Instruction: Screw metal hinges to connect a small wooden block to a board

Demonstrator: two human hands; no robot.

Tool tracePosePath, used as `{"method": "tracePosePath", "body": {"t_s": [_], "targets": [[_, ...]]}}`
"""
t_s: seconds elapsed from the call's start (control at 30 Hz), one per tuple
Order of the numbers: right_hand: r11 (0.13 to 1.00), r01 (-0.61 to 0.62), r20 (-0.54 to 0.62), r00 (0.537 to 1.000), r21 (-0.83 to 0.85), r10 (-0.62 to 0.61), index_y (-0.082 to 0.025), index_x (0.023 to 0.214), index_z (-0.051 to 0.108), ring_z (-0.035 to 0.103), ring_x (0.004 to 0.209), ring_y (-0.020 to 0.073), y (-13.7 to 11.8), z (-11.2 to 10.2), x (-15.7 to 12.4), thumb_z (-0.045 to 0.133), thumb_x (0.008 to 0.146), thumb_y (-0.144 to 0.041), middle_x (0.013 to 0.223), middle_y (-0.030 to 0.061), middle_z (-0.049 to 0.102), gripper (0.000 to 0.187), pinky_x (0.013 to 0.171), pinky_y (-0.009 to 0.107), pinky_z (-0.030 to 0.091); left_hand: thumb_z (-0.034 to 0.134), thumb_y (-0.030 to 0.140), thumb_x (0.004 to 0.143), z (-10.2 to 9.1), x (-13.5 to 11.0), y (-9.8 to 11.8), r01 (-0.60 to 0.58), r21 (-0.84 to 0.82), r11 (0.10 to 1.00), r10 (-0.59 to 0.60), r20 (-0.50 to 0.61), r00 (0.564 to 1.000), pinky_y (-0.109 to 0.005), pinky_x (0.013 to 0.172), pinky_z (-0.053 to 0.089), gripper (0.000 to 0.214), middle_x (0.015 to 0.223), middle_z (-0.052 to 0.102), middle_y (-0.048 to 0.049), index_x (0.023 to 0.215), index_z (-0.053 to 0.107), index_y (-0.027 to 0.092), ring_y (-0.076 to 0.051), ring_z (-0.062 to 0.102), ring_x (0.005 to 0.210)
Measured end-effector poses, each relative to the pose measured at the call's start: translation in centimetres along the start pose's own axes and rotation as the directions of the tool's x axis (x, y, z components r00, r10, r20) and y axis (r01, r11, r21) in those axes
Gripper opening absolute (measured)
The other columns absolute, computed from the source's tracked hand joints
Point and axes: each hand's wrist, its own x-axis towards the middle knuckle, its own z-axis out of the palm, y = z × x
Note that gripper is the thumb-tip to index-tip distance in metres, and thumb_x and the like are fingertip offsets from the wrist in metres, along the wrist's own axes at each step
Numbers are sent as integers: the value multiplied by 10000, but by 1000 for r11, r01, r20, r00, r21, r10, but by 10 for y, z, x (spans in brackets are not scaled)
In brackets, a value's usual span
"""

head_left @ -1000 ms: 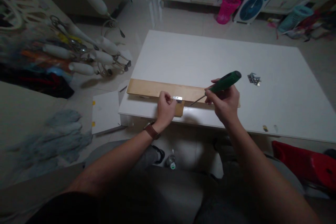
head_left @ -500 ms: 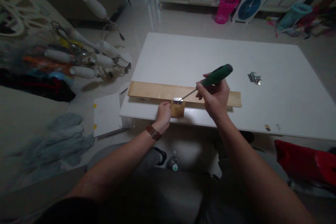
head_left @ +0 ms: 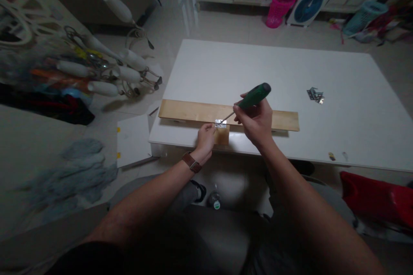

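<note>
A long wooden board (head_left: 190,111) lies across the near part of the white table (head_left: 274,68). Below its near edge is a small wooden block (head_left: 222,136), and a metal hinge (head_left: 220,124) lies over the seam between the two. My left hand (head_left: 205,136) has its fingers closed at the upper left corner of the block, with fingertips beside the hinge. In my right hand (head_left: 258,122) is a green-handled screwdriver (head_left: 254,97), held tilted. Its shaft slants down to the left and its tip meets the hinge. Any screw under the tip is too small to see.
Several loose metal hinges (head_left: 315,95) lie in a heap on the right of the table. Small pieces (head_left: 331,156) sit near its front edge. A red object (head_left: 374,197) is at the lower right. On the floor below stands a bottle (head_left: 214,200).
My right hand and the screwdriver have shifted left, with the handle standing steeper. My left fingertips have moved up and right, closer to the hinge.
</note>
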Motion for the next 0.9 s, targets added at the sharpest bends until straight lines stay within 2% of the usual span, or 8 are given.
{"method": "tracePosePath", "body": {"t_s": [0.2,0.43,0.6,0.9], "targets": [[999,-4,33,999,-51,6,-274,1178,641,704,715,184,3,3,-2,778,874,-434,941,29,737,370,616,351,617,649,212,873,2,0,-4,26,-41,999,-26,-1,1000,-297,821,480,50,906,713,-63,855,665,168,-189,632,866],[997,23,71,997,-73,-18,-268,1164,653,693,676,186,7,3,-3,786,869,-423,925,26,739,359,609,367,605,628,209,890,4,-2,-6,28,-71,997,-28,3,1000,-291,805,475,54,905,698,-59,860,651,170,-183,624,853],[997,43,72,997,-67,-38,-267,1155,652,696,692,192,9,4,-3,760,884,-382,923,28,727,314,622,375,609,625,175,877,5,-3,-1,65,-106,992,-64,11,998,-283,796,473,36,888,691,-55,846,641,169,-181,621,852],[997,43,80,996,-59,-38,-272,1141,650,694,663,188,11,4,-4,763,879,-379,932,24,745,305,625,390,614,611,133,834,5,-5,-1,61,-96,993,-61,5,998,-293,798,473,54,895,707,-58,843,647,173,-186,627,853]]}}
